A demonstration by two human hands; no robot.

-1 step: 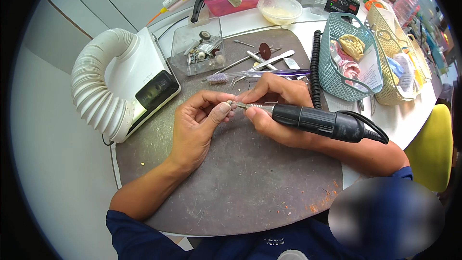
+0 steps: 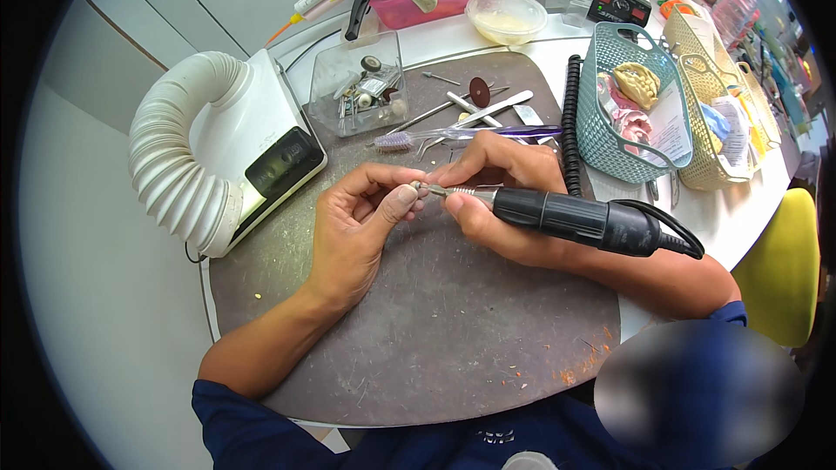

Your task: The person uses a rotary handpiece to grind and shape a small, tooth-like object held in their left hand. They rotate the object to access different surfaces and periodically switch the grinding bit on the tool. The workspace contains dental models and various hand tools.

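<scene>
My right hand (image 2: 505, 191) grips a black rotary handpiece (image 2: 570, 219) like a pen, its metal nose pointing left. Between the thumb and fingers of my left hand (image 2: 361, 213) is pinched a small pale piece (image 2: 415, 185), mostly covered by the fingertips. The handpiece's tip meets or nearly meets this piece; I cannot tell whether they touch. The fingertips of both hands come close together above the grey-brown work mat (image 2: 435, 322). Just beyond them lie a purple-handled toothbrush (image 2: 496, 133), a pale spatula-like tool (image 2: 496, 109) and a dark red cutting disc (image 2: 479, 92).
A white machine with a ribbed hose (image 2: 161, 157) stands at the left. Behind my hands is a clear box (image 2: 335, 117) of small burs and parts. Woven baskets (image 2: 596, 135), a coiled black cord (image 2: 573, 122) and a control box (image 2: 618, 4) sit to the right. A lidded tub (image 2: 505, 22) stands behind.
</scene>
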